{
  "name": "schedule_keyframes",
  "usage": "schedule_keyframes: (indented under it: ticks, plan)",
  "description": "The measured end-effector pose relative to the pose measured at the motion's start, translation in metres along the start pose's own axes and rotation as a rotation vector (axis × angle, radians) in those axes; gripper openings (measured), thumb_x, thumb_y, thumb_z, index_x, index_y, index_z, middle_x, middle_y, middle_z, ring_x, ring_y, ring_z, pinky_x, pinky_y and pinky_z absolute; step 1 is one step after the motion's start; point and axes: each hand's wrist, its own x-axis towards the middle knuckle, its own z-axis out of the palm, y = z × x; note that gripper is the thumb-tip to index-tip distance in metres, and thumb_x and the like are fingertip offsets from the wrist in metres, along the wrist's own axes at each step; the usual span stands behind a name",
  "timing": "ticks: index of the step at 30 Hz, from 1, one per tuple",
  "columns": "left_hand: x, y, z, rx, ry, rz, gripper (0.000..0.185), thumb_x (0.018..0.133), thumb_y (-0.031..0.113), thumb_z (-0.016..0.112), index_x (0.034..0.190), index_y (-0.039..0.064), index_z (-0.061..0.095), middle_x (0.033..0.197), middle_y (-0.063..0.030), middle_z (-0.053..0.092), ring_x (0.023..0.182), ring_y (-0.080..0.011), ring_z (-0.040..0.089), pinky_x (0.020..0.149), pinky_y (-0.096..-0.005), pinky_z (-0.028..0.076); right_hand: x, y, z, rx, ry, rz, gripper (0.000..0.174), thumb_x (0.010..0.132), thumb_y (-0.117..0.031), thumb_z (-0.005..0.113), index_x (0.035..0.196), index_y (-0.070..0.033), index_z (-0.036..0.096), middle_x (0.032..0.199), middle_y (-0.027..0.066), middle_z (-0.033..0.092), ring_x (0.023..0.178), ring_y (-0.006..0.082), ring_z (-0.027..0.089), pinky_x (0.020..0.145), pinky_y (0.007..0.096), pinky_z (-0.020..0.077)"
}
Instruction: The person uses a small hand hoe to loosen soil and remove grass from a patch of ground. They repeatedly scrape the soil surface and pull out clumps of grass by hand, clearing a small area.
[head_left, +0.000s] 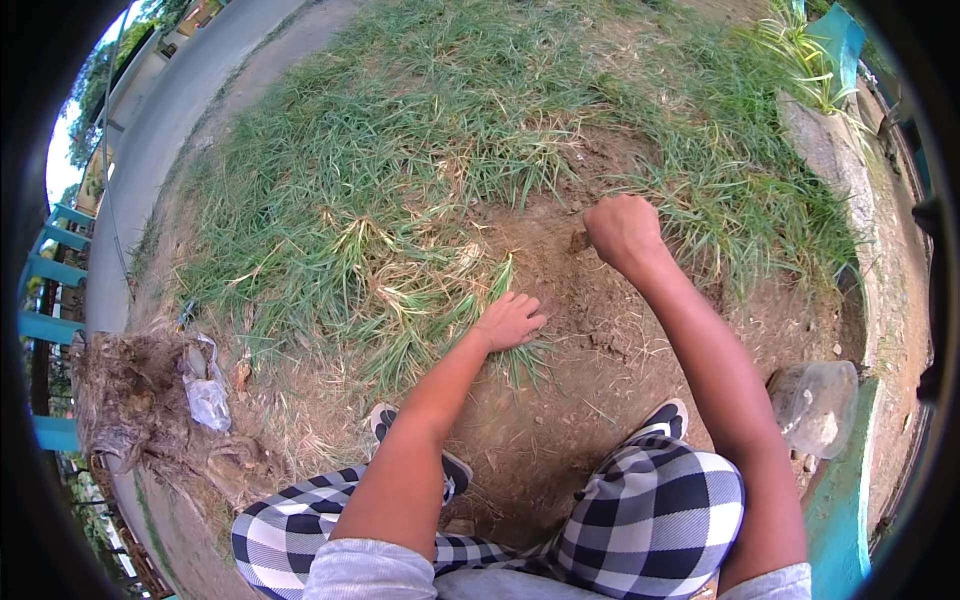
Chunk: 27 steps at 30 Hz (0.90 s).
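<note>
My left hand (512, 322) lies low over a tuft of long green grass (502, 279), its fingers somewhat spread; whether it grips any blades is hidden beneath the palm. Further forward and to the right, my right hand (624, 225) is closed in a fist above bare brown soil (592, 315). A small brown piece shows at the thumb side of the fist, and I cannot tell whether it is a held tool or a clod. Several pulled-looking grass clumps (401, 300) with pale bases lie to the left of my left hand.
A weathered tree stump (127, 390) stands at the left, with a clear plastic bag (206, 401) on it. At the right, a translucent plastic container (817, 409) rests near a turquoise ledge (844, 480). Standing grass (450, 135) spreads ahead, beside a paved road (180, 112).
</note>
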Motion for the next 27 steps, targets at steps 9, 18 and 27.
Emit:
schedule_keyframes:
  ticks: [9,18,27]
  plan:
    - [-0.045,-0.056,-0.062,-0.187,0.493,-0.448,0.024,0.080,0.000,0.046,0.104,0.004,0.048,0.097,-0.0189,0.049,0.091,-0.0389,0.051,0.081,-0.0427,0.044,-0.007,-0.007,0.008,0.012,0.031,0.017,0.018,0.080,-0.010,0.056,0.084,-0.012,0.073,0.085,0.0070,0.071,0.080,0.0250,0.070,0.061,0.0363,0.0557]
    - [-0.061,-0.114,-0.184,-0.031,0.675,-0.761,0.037,0.075,-0.009,0.048,0.108,0.007,0.054,0.108,-0.0185,0.051,0.102,-0.0390,0.051,0.086,-0.0409,0.044,-0.011,-0.020,0.016,0.030,0.039,0.052,0.016,0.079,-0.012,0.057,0.083,-0.010,0.073,0.085,0.0093,0.071,0.080,0.0264,0.070,0.061,0.0370,0.0554]
    - [-0.056,-0.115,-0.213,0.243,0.472,-1.036,0.031,0.078,-0.001,0.058,0.105,0.014,0.063,0.117,-0.0082,0.055,0.114,-0.0307,0.048,0.096,-0.0612,0.030,-0.020,-0.019,0.013,0.063,0.037,0.085,0.017,0.079,-0.012,0.056,0.082,-0.011,0.072,0.085,0.0092,0.070,0.080,0.0256,0.069,0.062,0.0377,0.0551]
